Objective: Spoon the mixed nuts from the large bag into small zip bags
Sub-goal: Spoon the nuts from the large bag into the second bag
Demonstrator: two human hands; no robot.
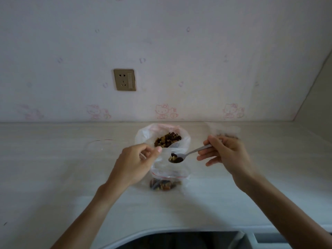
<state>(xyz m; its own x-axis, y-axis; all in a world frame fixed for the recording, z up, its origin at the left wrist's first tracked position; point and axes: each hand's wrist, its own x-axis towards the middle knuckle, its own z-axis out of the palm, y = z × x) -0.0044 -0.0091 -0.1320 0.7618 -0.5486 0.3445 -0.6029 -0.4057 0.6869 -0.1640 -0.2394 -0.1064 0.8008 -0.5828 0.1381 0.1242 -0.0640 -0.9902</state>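
At frame centre, the right hand (226,153) grips a heaped spoon (177,158) over the small zip bag (168,169), whose mouth the left hand (136,162) pinches open. Tipped early, nuts would likely spill onto the counter (53,168); a slipped pinch could close the mouth.

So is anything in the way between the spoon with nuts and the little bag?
Nothing visible is. The spoon in the right hand hangs over the small zip bag, whose top edge the left hand pinches up. Whether its mouth is open is unclear.

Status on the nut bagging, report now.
Left hand pinches small zip bag open at its mouth. Right hand holds spoon, loaded with nuts, over that mouth. Large bag open behind. Nothing in the way.
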